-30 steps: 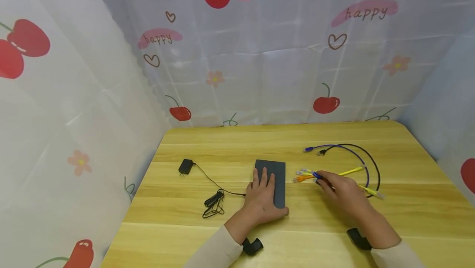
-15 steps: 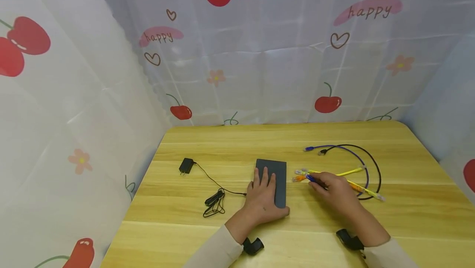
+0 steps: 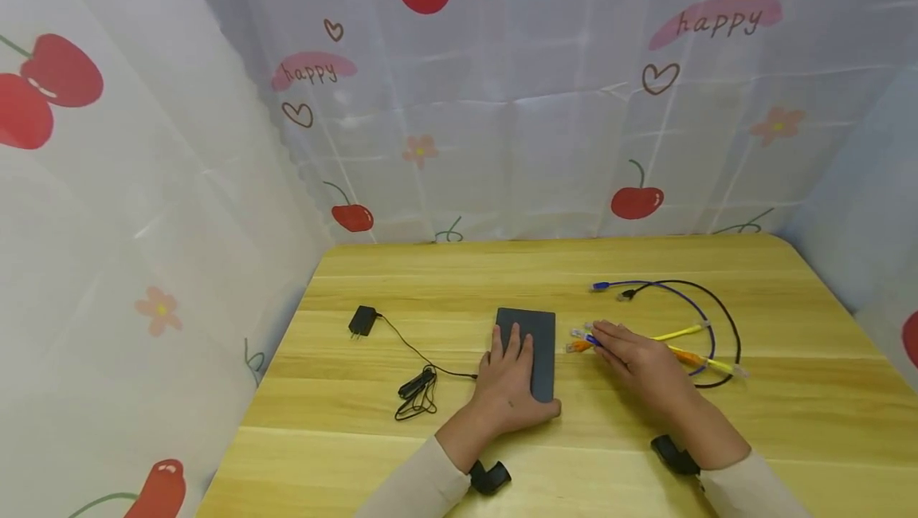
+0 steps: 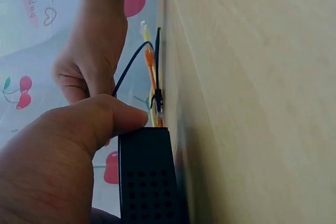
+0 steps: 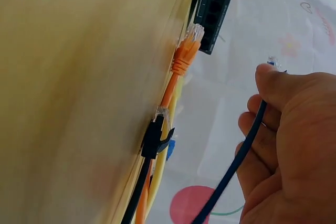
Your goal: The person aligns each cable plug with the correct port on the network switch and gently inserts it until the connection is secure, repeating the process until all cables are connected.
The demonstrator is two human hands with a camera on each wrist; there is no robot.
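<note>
My left hand (image 3: 505, 386) lies on a dark network switch (image 3: 543, 359), fingers spread straight over its top. Its thumb (image 4: 126, 116) touches the vented end in the left wrist view. To the right of the switch, my right hand (image 3: 649, 370) pinches a blue Ethernet cable (image 5: 228, 171) just behind its clear plug (image 5: 272, 60). That plug is raised off the table and apart from the row of ports (image 5: 216, 3). Below it on the table lie an orange Ethernet cable (image 5: 186, 53), a black plug (image 5: 153, 137) and yellow cables (image 3: 677, 332), partly behind the hand in the head view.
A black power adapter (image 3: 362, 320) sits left of the switch; its lead runs to the switch's left side, with a bundled coil (image 3: 417, 394) between. Another blue cable (image 3: 645, 282) and a black cable (image 3: 727, 319) curve at the right. A printed curtain (image 3: 516, 159) hangs behind the table.
My right hand has moved left toward the switch with the blue Ethernet cable, and its fingers have shifted near the plug. My left hand has stayed on the switch.
</note>
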